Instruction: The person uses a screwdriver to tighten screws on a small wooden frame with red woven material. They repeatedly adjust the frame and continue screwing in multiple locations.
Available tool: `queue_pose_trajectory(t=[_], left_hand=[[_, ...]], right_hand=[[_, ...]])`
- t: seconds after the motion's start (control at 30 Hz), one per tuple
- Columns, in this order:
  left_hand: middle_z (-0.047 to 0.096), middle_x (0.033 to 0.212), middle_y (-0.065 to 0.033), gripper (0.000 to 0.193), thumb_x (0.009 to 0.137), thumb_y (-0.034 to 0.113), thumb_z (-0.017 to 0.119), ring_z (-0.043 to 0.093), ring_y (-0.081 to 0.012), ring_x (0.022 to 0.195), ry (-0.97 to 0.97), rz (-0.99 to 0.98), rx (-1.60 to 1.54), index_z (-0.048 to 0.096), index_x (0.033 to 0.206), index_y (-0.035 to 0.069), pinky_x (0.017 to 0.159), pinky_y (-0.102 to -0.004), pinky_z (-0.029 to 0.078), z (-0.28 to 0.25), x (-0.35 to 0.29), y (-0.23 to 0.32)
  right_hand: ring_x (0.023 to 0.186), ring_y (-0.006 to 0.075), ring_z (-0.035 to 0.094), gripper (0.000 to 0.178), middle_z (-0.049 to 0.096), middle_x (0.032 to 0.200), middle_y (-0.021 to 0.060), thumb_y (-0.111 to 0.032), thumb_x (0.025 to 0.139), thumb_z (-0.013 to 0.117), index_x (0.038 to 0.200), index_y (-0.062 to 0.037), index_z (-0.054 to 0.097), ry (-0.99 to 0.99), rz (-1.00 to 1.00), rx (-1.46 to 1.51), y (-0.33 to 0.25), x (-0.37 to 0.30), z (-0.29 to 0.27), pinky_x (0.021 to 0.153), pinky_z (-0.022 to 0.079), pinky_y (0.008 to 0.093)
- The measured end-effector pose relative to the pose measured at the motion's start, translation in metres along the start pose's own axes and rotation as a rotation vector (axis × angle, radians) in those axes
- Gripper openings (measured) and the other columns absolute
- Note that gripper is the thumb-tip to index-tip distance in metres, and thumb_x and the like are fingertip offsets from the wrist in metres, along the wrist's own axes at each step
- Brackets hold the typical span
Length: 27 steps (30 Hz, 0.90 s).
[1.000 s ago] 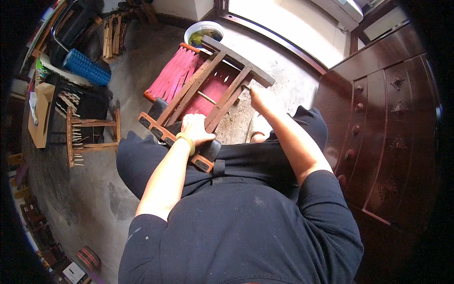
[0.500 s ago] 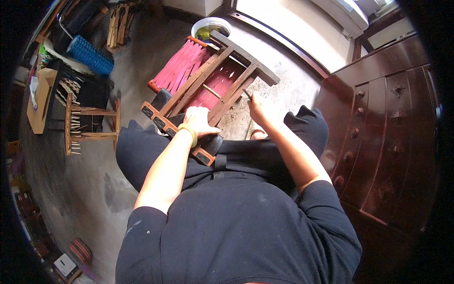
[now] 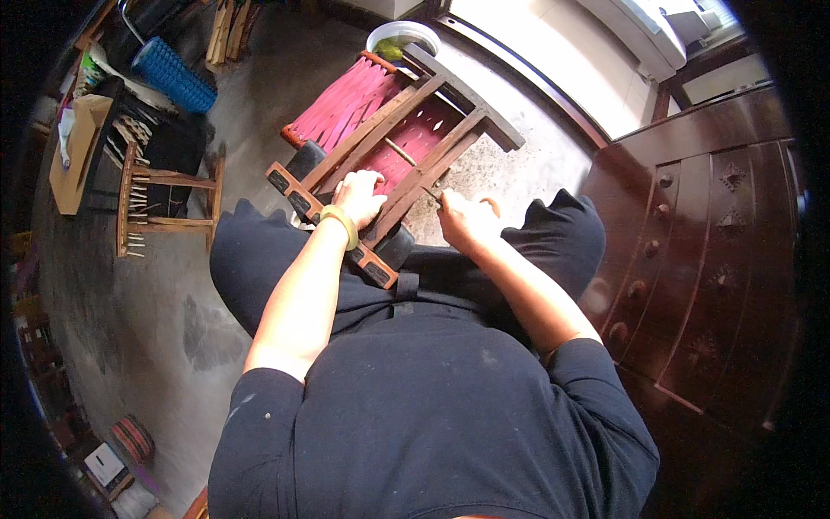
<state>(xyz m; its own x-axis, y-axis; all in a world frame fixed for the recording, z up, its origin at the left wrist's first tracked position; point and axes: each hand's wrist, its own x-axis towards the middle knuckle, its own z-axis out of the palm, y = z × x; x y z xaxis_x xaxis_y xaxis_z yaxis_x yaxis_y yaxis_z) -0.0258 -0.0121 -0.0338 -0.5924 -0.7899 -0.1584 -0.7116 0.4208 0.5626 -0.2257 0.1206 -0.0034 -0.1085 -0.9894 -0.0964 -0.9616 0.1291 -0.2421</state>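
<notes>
A wooden stool [image 3: 380, 138] lies tipped on its side across my lap, its pink woven strap seat [image 3: 350, 102] on the far left. Two long rails run between its end bars, and a thin rod [image 3: 400, 152] lies between them. My left hand [image 3: 356, 199], with a pale bangle at the wrist, is curled at the near end of the rails, beside the black-padded end bar [image 3: 296, 192]. Closed around a slim dark tool [image 3: 436, 195], my right hand [image 3: 469, 223] is at the right rail, the tool's tip against or close to the wood. Its exact kind is unclear.
A white basin [image 3: 406, 36] stands just beyond the stool. Left on the floor are a blue roller [image 3: 173, 76], a small wooden stool frame [image 3: 173, 180] and a cardboard box [image 3: 82, 156]. A dark red wooden door [image 3: 692, 259] stands close on my right.
My right hand has come down and left along the rail with the tool. The left hand has shifted up onto the rails, its fingers more curled. The view has shifted slightly.
</notes>
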Motion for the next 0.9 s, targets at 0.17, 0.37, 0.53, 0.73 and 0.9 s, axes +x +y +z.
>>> queue_pose_trajectory(t=[0.17,0.37,0.53,0.73,0.9], left_hand=[[0.066,0.099,-0.0128,0.034,0.076,0.015,0.070,0.061,-0.0279,0.096,0.097,0.054,0.000,0.064,0.108,0.006,0.088,-0.0385,0.049,0.000,-0.001,-0.004],[0.067,0.098,-0.0119,0.032,0.078,0.012,0.070,0.063,-0.0245,0.093,0.075,-0.006,-0.111,0.064,0.109,0.005,0.085,-0.0360,0.050,-0.010,-0.002,0.014],[0.066,0.099,-0.0098,0.032,0.080,0.011,0.070,0.064,-0.0188,0.091,0.057,0.007,-0.424,0.063,0.110,0.004,0.083,-0.0312,0.051,0.004,0.003,0.005],[0.064,0.104,-0.0106,0.034,0.080,0.011,0.070,0.063,-0.0202,0.094,0.052,0.029,-0.466,0.062,0.112,0.004,0.085,-0.0322,0.050,0.008,0.007,0.019],[0.063,0.108,-0.0131,0.036,0.077,0.017,0.071,0.057,-0.0312,0.106,0.163,0.251,-0.075,0.063,0.111,0.006,0.094,-0.0392,0.045,0.007,0.006,0.029]], right_hand=[[0.067,0.0319,0.067,0.018,0.066,0.079,0.0125,-0.026,0.087,0.059,0.088,-0.0088,0.057,0.031,-0.014,-0.015,-0.005,-0.002,-0.006,0.063,0.048,0.0470],[0.065,0.0318,0.067,0.018,0.066,0.077,0.0127,-0.027,0.086,0.060,0.089,-0.0090,0.057,0.032,0.004,-0.030,-0.004,-0.002,-0.005,0.064,0.048,0.0470],[0.062,0.0270,0.066,0.026,0.064,0.067,0.0106,-0.034,0.091,0.057,0.091,-0.0080,0.055,-0.155,0.114,0.227,-0.005,0.004,-0.018,0.061,0.049,0.0426],[0.061,0.0212,0.067,0.029,0.065,0.066,0.0078,-0.037,0.092,0.056,0.095,-0.0082,0.056,-0.202,0.196,0.428,0.009,0.006,-0.012,0.059,0.050,0.0371],[0.060,0.0210,0.067,0.028,0.066,0.068,0.0085,-0.035,0.093,0.056,0.096,-0.0079,0.056,-0.154,0.209,0.426,0.015,0.007,-0.004,0.058,0.050,0.0365]])
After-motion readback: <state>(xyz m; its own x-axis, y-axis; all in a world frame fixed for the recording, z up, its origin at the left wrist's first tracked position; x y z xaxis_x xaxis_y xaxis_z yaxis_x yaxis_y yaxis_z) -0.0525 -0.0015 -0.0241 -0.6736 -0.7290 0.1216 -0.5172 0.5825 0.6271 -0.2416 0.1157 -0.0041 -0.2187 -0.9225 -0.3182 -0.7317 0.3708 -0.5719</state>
